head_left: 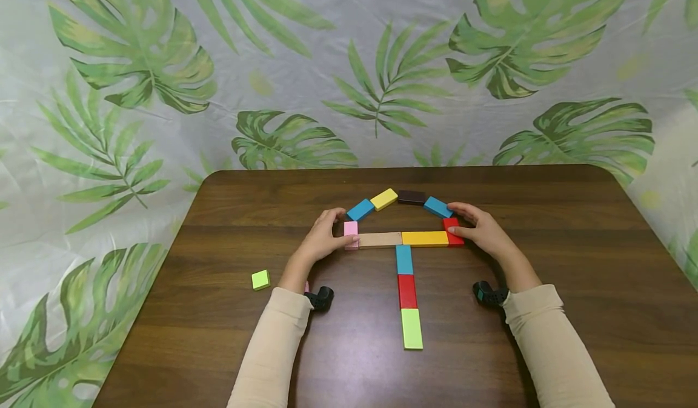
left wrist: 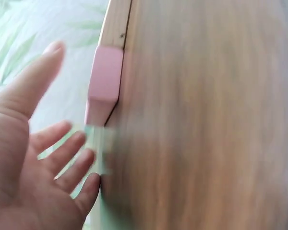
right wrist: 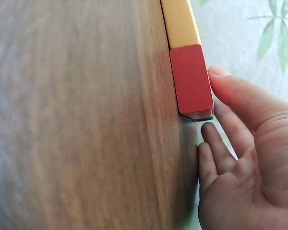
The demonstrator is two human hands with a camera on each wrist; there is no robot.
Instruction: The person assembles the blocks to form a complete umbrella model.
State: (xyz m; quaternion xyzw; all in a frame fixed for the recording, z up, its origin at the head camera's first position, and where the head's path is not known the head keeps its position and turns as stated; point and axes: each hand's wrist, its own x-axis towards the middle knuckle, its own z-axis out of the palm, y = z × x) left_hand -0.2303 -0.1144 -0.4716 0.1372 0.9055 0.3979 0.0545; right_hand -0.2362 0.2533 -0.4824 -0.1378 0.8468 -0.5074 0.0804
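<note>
Flat coloured blocks form an umbrella-like outline on the table. My left hand (head_left: 322, 236) is at its left end, relaxed fingers spread, thumb over the pink block (head_left: 351, 231) in the head view and fingertips near a blue block (head_left: 360, 210). At the other end my right hand (head_left: 486, 232) has its thumb by a red block (right wrist: 192, 81) and its fingers beside another blue block (head_left: 438, 207). Yellow (head_left: 384, 199) and dark brown (head_left: 411, 197) blocks top the arch. Tan (head_left: 380, 239) and orange-yellow (head_left: 425, 239) blocks make the straight base.
Below the base, blue (head_left: 404, 260), red (head_left: 407, 291) and lime (head_left: 411, 329) blocks run in a line toward me. A small green block (head_left: 260, 279) lies alone at left. Something pink shows partly behind the left wrist. Leaf-print cloth (head_left: 382, 80) hangs behind the wooden table (head_left: 589, 262).
</note>
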